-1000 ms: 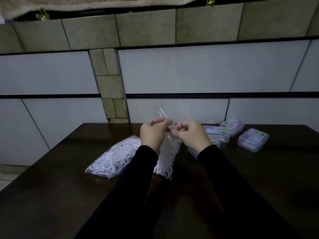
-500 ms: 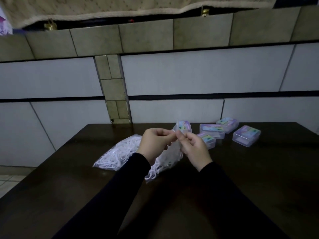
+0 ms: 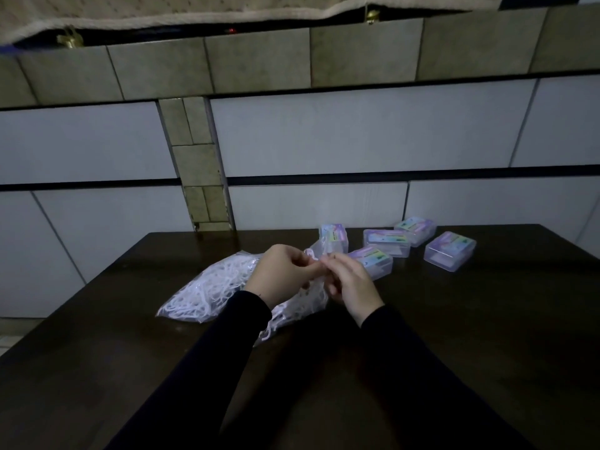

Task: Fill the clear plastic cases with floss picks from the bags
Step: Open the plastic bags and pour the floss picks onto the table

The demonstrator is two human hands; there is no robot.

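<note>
On the dark table (image 3: 130,368), a bag of floss picks (image 3: 211,290) is pinched at its top by the left hand (image 3: 282,271) and right hand (image 3: 350,284), fingers clamped on plastic. The mouth is best pulled apart evenly, so nothing is spilled. Five clear cases (image 3: 449,251) are ranged rightward; their labels cannot be read.

dim, bluish | soft focus | wide-angle bowing at edges

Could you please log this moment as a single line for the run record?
stage: opening bag | left hand: pinching bag top | right hand: pinching bag top | bag of floss picks: on table | clear cases: five, lids closed
</note>
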